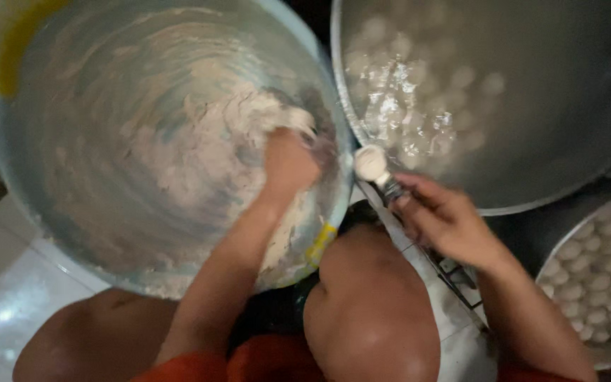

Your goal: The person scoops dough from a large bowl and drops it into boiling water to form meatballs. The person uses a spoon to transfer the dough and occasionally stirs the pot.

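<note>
- Head view, nearest the lens: bare knees [369,304] and an orange garment edge fill the bottom of the frame; the person sits low over a pale tiled floor [8,297].
- Left hand [288,166] is sunk into the pale dough mass [220,155] inside the large light-blue basin [72,233]; its grip is closed on a lump of dough at the basin's right wall.
- Dough smears coat the basin wall; a fair mass remains on the bottom, so stock is judged far from used up.
- Right hand [447,219] is clamped on the handle of a metal spoon [376,170], which carries a rounded dough ball in its bowl, held just at the rim of the big metal pot [567,141].
- Pot contents: many pale balls [419,99] lie in glinting liquid; this portion is already formed and dropped.
- Tray [542,272] at lower right holds rows of finished balls, touching one another.
- Judgement: shaping is well under way, with dough left to portion.
</note>
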